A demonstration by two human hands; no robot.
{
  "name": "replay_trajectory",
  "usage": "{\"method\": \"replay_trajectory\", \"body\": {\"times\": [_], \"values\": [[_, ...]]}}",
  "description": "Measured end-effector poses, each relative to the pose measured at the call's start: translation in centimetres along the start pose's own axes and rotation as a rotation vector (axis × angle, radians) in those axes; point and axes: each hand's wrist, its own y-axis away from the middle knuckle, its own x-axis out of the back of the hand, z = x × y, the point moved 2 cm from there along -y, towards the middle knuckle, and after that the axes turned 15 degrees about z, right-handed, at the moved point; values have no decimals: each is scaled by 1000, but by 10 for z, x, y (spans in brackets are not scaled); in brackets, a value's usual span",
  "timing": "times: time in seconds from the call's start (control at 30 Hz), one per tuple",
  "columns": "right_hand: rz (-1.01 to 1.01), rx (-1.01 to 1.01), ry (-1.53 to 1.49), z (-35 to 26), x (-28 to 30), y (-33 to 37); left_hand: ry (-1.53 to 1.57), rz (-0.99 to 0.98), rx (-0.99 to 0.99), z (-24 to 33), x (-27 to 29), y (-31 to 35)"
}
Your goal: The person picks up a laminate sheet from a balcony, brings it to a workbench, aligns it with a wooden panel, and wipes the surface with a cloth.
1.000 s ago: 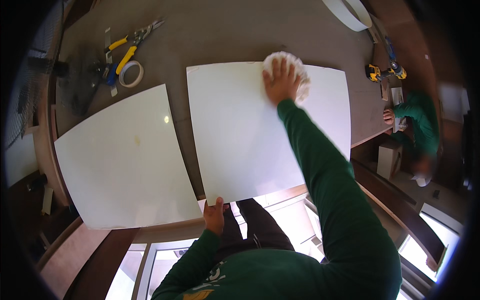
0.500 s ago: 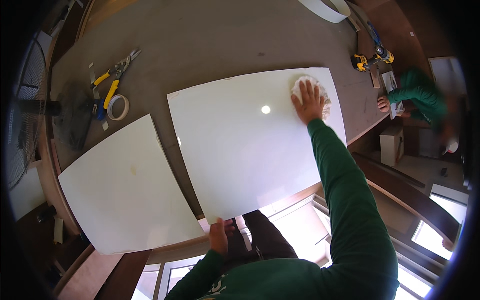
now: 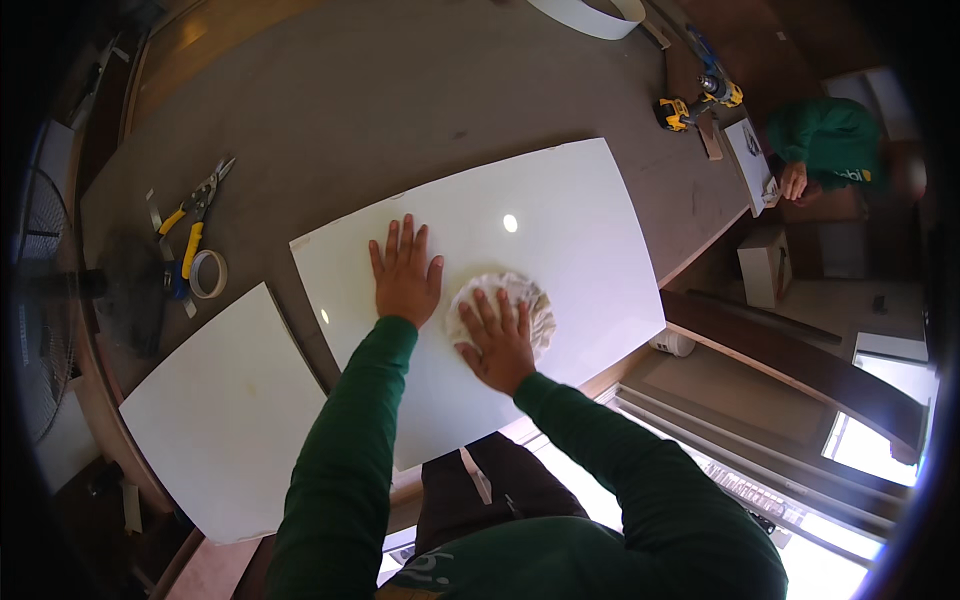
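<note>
A glossy white panel lies on the brown worktable in front of me. On its middle my right hand holds a bunched, off-white cloth, pressing it down with fingers spread over its top. My left hand lies flat and open on the left part of the same panel, fingers apart, holding nothing. A second white panel lies to the left, with a faint yellowish spot on it.
Yellow-handled snips and a tape roll lie at the left, near a fan. A yellow-black drill and a curled white strip are at the far right. Another person works beyond the table's right edge.
My right hand has brought the cloth from the panel's far right corner to its middle. My left hand has left the near edge and now rests flat on the panel.
</note>
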Motion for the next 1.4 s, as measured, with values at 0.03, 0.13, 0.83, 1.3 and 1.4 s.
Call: {"method": "replay_trajectory", "body": {"times": [0.03, 0.13, 0.83, 1.3, 1.4], "values": [[28, 25, -24, 11, 11, 4, -10, -54, 9, 9, -7, -3], [44, -27, -4, 67, 21, -45, -62, -153, 20, 25, -16, -11], [407, -665, 386, 355, -22, -234, -130, -173, -10, 23, -23, -12], [286, -576, 172, 10, -15, -25, -101, -116, -55, 10, -37, 1], [178, -604, -45, -104, -11, 16, -56, -126, -44, 17, -38, -1]]}}
